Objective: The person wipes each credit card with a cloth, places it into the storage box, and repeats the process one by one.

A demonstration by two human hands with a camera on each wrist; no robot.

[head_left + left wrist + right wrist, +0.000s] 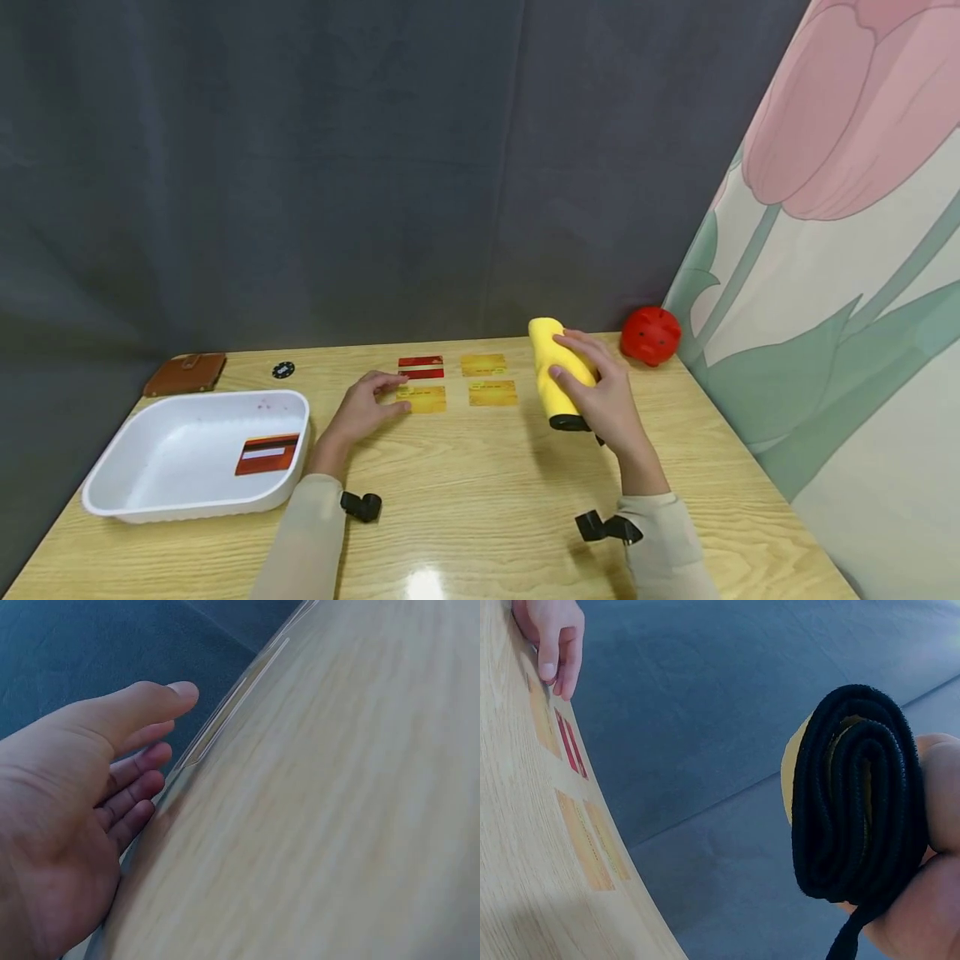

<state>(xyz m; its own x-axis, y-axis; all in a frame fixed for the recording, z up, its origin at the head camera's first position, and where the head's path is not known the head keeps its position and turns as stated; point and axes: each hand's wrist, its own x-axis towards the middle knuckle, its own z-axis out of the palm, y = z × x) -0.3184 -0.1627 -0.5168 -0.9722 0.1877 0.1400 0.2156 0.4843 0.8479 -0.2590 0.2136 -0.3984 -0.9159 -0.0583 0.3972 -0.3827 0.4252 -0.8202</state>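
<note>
My right hand (603, 400) grips a rolled-up yellow cloth (557, 367) with black edging, raised over the table's right side. In the right wrist view, the rolled black end (859, 795) faces the camera and a dark strap hangs below it. My left hand (366, 408) is at the left edge of a gold card (423, 400), thumb and fingers apart and loosely bent. Behind that card lies a red card (420, 362) with a pale stripe. To the right lie two more gold cards, a back one (483, 365) and a front one (492, 393).
A white tray (183, 500) at the left contains a red-orange card (267, 455) with a black stripe. Behind it lie a brown wallet (185, 374) and a black poker chip (283, 369). A red piggy bank (650, 336) stands at the back right. Dark fabric (360, 183) hangs behind the table.
</note>
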